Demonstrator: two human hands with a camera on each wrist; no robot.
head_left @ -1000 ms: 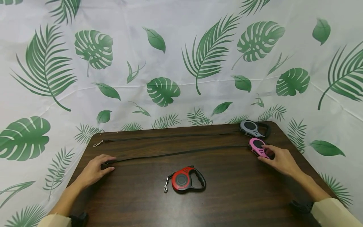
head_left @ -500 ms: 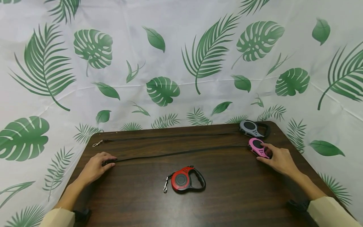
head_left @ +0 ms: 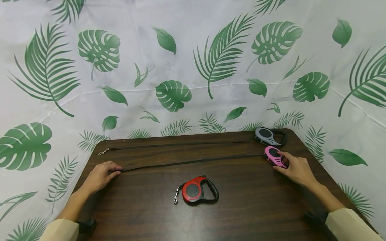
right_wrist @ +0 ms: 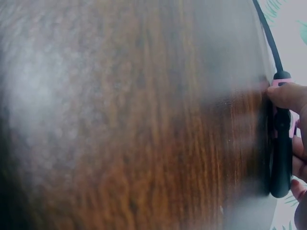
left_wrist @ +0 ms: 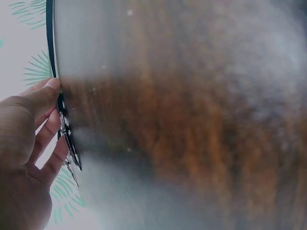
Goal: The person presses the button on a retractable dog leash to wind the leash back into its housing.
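At the table's left side my left hand [head_left: 101, 175] pinches the clip end of a black strap [head_left: 169, 164] between thumb and fingers. In the left wrist view the metal clip [left_wrist: 67, 136] hangs down beside the fingers of that hand [left_wrist: 29, 124]. The strap runs nearly straight across to a pink leash case [head_left: 274, 156] at the right. My right hand [head_left: 298, 170] grips this case, thumb on the near side and fingers over the far side. The right wrist view shows the case's black handle [right_wrist: 282, 167] on edge beside the hand [right_wrist: 295, 124].
Behind the pink case lies a grey leash case [head_left: 266, 134], its strap [head_left: 187, 144] stretched left to a metal clip [head_left: 103, 152]. A red leash case [head_left: 192, 190] with its clip [head_left: 176, 197] lies mid-table, towards the front. Leaf-patterned cloth [head_left: 181, 67] rises behind the table [head_left: 144, 207].
My left fingers have closed further around the strap's clip end, which shows less than before. The right hand and the three cases have hardly moved.
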